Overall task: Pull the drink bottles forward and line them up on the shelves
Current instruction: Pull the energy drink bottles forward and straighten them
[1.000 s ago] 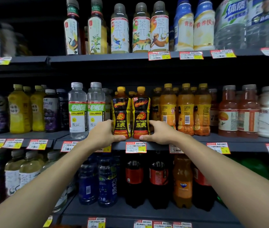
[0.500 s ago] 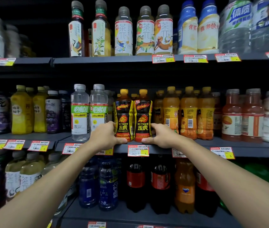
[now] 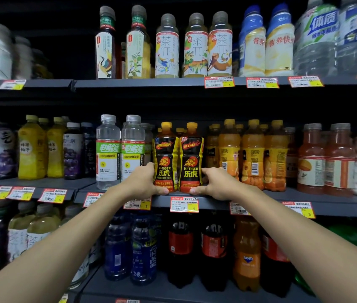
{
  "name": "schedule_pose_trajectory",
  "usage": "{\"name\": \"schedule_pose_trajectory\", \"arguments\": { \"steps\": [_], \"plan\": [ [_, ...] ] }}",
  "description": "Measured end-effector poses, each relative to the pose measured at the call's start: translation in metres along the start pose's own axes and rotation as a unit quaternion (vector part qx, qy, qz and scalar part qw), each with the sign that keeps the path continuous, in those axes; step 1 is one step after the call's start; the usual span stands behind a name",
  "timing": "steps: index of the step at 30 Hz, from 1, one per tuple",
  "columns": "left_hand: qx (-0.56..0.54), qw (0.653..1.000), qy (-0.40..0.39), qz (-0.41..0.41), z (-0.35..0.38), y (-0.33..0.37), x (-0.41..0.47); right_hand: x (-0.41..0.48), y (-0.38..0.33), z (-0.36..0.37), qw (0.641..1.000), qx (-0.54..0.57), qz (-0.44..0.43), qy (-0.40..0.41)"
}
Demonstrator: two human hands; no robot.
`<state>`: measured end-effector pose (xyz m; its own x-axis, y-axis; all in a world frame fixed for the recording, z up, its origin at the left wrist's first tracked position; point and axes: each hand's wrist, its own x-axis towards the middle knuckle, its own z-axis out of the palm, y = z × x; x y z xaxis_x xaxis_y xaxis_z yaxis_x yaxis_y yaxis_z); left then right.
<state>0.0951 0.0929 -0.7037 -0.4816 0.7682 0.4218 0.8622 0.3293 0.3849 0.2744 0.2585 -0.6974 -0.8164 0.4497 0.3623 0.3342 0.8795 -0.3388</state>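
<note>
Still clamped, curled fingers (image 3: 149, 168): left hand (image 3: 141, 182) on left Hi-Tiger bottle (image 3: 165, 158), right hand (image 3: 219, 183) on right Hi-Tiger bottle (image 3: 191, 158). Pressed side by side between the palms, upright. No shift noted over the last second. Seated at shelf lip (image 3: 217, 203), just under the thumbs. Probably fronted; release next.

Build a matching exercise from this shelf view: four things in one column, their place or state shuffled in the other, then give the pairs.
Column 1
1. left hand
2. right hand
3. Fanta bottle
4. tea bottle with a bicycle label

Column 2
A. stands on the lowest shelf in view
B. grips the right Hi-Tiger bottle
C. stands on the top shelf
D. grips the left Hi-Tiger bottle

Pairs: 1-D, 2-B, 3-A, 4-C
</note>
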Motion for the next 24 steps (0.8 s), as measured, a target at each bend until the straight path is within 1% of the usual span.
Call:
{"name": "schedule_pose_trajectory", "arguments": {
  "steps": [7, 16, 24],
  "plan": [
    [0.008, 1.0, 0.006, -0.008, 0.0026, 0.0018, 0.0012, 0.0016, 0.002, 0.0016, 1.0, -0.001, 0.002, 0.004],
    [0.039, 0.998, 0.043, -0.027, 0.0061, 0.0034, 0.0036, 0.0019, 0.0023, 0.0025, 1.0, 0.002, -0.003, 0.008],
    [0.059, 0.996, 0.058, -0.035, 0.0094, 0.002, 0.0056, 0.0017, 0.0022, 0.0053, 1.0, -0.019, -0.006, 0.005]
  ]
}}
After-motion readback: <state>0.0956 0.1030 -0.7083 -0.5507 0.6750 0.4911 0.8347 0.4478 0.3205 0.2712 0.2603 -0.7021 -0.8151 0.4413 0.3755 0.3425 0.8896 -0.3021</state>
